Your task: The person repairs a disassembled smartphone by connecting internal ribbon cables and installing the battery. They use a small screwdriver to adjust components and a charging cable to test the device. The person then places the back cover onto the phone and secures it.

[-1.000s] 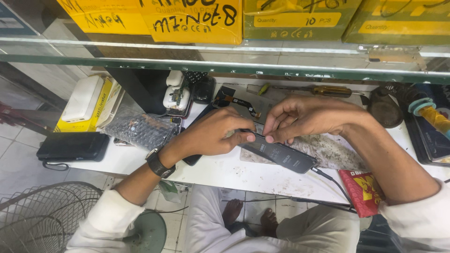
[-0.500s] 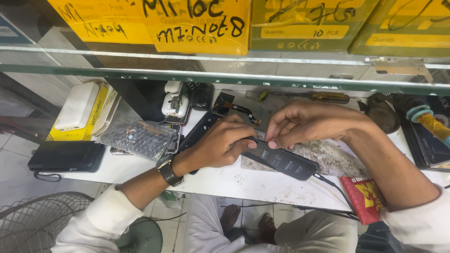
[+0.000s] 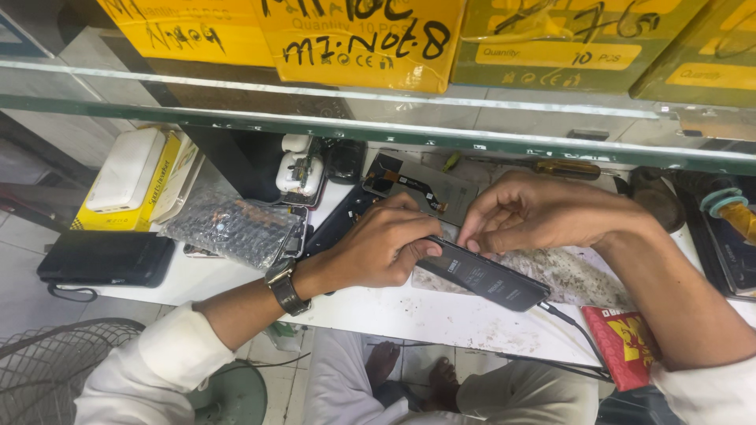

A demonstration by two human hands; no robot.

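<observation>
Item: flat black rectangular phone battery (image 3: pixel 484 275), tilted above the white worktop (image 3: pixel 394 311); left hand (image 3: pixel 382 248) closed round its near end; right hand (image 3: pixel 535 212) pinching its upper edge; advised: steady both ends, lift evenly, avoid bending.

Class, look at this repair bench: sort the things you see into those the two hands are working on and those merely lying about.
In hand:
left hand
right hand
long black flat part, gripped by both
opened device with ribbon cable, just behind the hands

Lying about:
bubble-wrap packet
black case
white box
screwdriver
red packet
</observation>
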